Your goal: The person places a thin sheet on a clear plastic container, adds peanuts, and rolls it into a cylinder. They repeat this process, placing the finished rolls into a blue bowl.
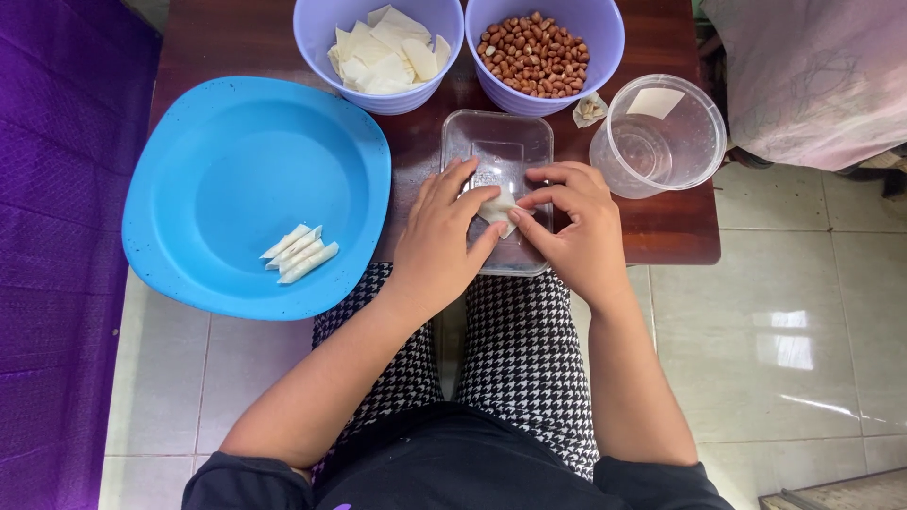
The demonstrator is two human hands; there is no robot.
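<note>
A: On the blue plate (236,161) lie finished rolls (299,253). What about the wrapper (498,208)?
B: It lies on the clear lid (499,151) on the desk (675,222). The left hand (439,236) pins it, the right hand (576,227) pinches its edge; I'd fold tight and even

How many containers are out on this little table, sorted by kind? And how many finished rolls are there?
Lilac bowls: 2, one with pastry squares and one with peanuts
Blue tray: 1
Clear round tub: 1
Clear flat rectangular dish, under both hands: 1
Containers in total: 5
Finished rolls on the tray: about 4
</note>
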